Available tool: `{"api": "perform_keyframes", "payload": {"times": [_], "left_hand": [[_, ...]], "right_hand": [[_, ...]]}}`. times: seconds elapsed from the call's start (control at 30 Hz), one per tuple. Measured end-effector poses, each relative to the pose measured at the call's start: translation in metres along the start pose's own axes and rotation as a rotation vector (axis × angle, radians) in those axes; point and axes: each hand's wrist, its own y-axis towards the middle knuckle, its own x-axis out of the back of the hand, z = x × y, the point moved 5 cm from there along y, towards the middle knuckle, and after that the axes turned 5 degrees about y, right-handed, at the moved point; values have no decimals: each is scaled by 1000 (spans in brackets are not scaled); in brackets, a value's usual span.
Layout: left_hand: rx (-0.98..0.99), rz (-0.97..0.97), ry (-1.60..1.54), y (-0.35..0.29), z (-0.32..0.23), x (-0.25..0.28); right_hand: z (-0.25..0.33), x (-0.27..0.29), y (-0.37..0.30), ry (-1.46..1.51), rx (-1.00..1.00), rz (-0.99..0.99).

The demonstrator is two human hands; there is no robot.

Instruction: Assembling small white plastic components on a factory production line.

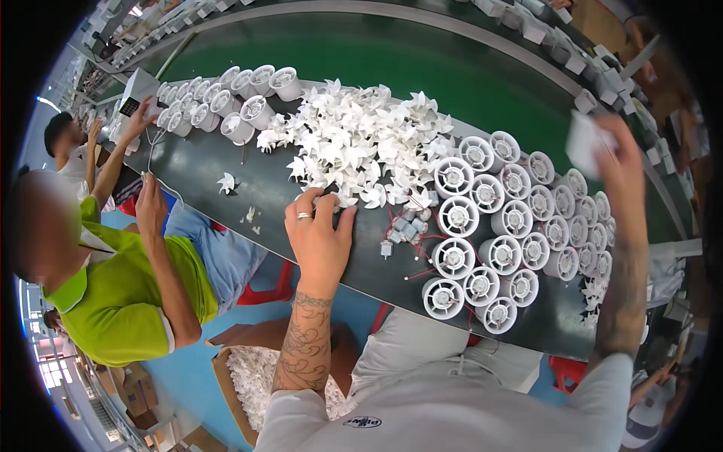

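Observation:
My left hand (320, 237) rests at the near edge of a heap of white fan blade wheels (369, 139), its thumb and fingers apart and the fingertips beside the closest wheels. Out to the far right, my raised right hand (623, 154) grips a white blocky piece (587, 145), blurred, so its exact kind is unclear. Between my hands stand rows of round white fan housings (458, 216) with spoked faces, some with red wires. Several small grey motors (407, 227) with red leads lie between the heap and the housings.
More white housings (256, 111) stand at the left end of the dark work surface (263, 188). Beyond runs a green conveyor belt (361, 53). A co-worker in a green shirt (135, 301) sits at left. Below is a cardboard box (224, 388) of white parts.

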Motion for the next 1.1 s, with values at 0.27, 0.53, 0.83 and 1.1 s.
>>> {"api": "perform_keyframes", "payload": {"times": [0.27, 0.53, 0.83, 1.1], "left_hand": [[-175, 27, -51, 17, -24, -6], [-313, -24, 16, 9, -26, -13], [172, -138, -744, -38, -80, 50], [249, 396, -1311, -85, -238, 48]], "right_hand": [[22, -2, -263, -245, 29, -115], [-16, -22, -325, -419, 29, -493], [-19, -27, -320, -441, 12, -539], [-18, -15, -317, -376, -77, -386]]}}
